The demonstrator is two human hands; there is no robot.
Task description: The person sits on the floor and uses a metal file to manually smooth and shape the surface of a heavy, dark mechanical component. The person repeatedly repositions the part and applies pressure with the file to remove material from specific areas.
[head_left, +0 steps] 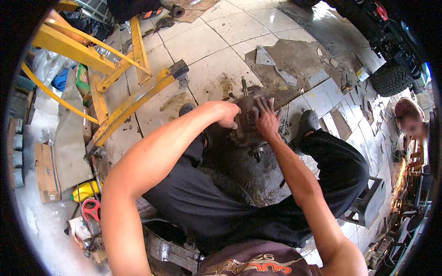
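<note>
On the tiled floor between my feet sits a dirty, brown metal gearbox (245, 134). One shaft (244, 85) sticks out of its far end, and a stubby shaft end (257, 152) shows on the near side. My right hand (266, 117), dirty with grease, lies on the top right of the housing with its fingers spread. At the upper left of the housing is my left hand (226, 114), its fingers curled inward. Whatever those fingers hold, if anything, is hidden from view.
A yellow steel frame (133, 106) stands to the left. Broken tiles (324, 94) lie at the far right, near a knobbly tyre (391, 79). Another person (410, 119) is at the right edge, with sparks (399, 179) nearby. A cardboard box (47, 172) lies left.
</note>
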